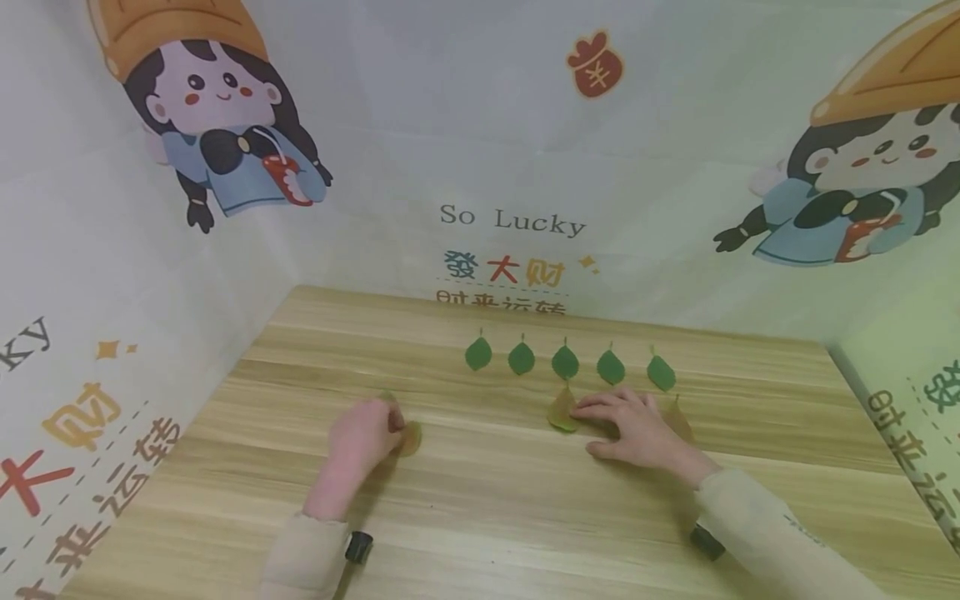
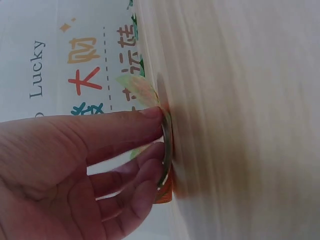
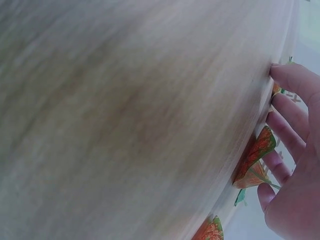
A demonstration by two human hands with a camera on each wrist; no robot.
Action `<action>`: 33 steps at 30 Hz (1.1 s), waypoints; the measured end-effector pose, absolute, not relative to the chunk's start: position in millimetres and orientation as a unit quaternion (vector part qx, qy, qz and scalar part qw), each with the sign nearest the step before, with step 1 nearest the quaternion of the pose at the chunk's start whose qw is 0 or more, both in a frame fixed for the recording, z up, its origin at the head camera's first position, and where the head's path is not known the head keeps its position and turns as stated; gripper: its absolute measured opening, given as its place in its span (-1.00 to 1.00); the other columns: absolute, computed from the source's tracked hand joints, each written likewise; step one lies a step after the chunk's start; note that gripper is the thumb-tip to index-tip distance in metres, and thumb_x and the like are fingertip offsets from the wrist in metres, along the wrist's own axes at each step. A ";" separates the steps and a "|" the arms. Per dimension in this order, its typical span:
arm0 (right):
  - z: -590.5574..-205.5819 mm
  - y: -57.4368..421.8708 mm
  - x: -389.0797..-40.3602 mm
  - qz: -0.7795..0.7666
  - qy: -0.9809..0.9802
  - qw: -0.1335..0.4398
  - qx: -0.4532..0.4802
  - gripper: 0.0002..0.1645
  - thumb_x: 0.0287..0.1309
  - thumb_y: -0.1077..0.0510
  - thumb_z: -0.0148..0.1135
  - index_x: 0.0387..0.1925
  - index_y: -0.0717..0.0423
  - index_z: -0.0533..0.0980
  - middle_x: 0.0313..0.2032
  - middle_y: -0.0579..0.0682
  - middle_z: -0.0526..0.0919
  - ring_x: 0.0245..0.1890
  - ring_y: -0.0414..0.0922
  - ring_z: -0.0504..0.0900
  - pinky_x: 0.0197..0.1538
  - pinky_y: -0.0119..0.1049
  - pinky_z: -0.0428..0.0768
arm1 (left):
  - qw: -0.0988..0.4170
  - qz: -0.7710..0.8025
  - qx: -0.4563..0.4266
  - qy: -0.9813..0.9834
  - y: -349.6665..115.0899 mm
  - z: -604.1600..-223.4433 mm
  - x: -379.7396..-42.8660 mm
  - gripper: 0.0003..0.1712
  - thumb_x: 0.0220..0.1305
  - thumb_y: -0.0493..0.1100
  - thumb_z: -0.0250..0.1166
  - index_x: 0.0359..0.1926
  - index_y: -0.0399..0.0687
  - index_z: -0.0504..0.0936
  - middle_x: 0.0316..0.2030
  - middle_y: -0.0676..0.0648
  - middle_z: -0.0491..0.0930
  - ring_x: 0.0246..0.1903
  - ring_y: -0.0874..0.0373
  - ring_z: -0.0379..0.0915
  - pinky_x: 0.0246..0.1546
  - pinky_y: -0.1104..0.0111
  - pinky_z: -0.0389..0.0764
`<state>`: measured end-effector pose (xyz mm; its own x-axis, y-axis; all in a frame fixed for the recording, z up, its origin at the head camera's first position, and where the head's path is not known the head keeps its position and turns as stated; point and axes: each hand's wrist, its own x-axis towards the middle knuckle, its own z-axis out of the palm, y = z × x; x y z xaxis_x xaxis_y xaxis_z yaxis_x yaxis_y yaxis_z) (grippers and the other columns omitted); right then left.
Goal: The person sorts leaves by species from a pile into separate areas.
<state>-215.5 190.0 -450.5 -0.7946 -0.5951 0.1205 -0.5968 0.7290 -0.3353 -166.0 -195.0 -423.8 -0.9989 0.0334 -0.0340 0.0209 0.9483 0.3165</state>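
My left hand (image 1: 363, 433) pinches a yellow-orange leaf (image 1: 410, 438) low over the left-middle of the table. In the left wrist view, the thumb and fingers are on the leaf (image 2: 140, 89), with pale green and orange parts sticking out on both sides of the fingers. My right hand (image 1: 630, 425) is spread low over the table, its fingertips at the right edge of a yellow-green leaf (image 1: 562, 413). Another brownish-yellow leaf (image 1: 678, 419) lies partly hidden behind that hand. Orange leaves with green edges (image 3: 256, 152) show beneath and beside the right hand in its wrist view.
Several green leaves (image 1: 566, 362) lie in a row across the back of the wooden table (image 1: 480, 525), stems pointing away. A printed cloth (image 1: 390, 167) with cartoon figures and lettering stands around the back and sides.
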 end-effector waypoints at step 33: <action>-451.2 189.7 -214.9 0.180 -0.928 0.010 0.327 -0.44 0.07 0.00 0.41 0.16 -0.10 0.58 0.23 0.00 0.58 0.18 0.11 0.43 0.05 0.05 0.22 | 0.002 0.199 0.055 0.979 -189.9 -436.4 -173.4 -0.71 -0.05 -0.13 0.55 -0.29 -0.06 0.68 -0.38 -0.03 0.64 -0.38 0.13 0.50 -0.33 0.29 0.57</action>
<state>-214.9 189.7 -451.2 -0.7857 -0.6034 0.1363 -0.6107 0.7213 -0.3267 -173.4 -189.9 -436.4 -0.9939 0.1088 0.0188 0.1075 0.9150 0.3889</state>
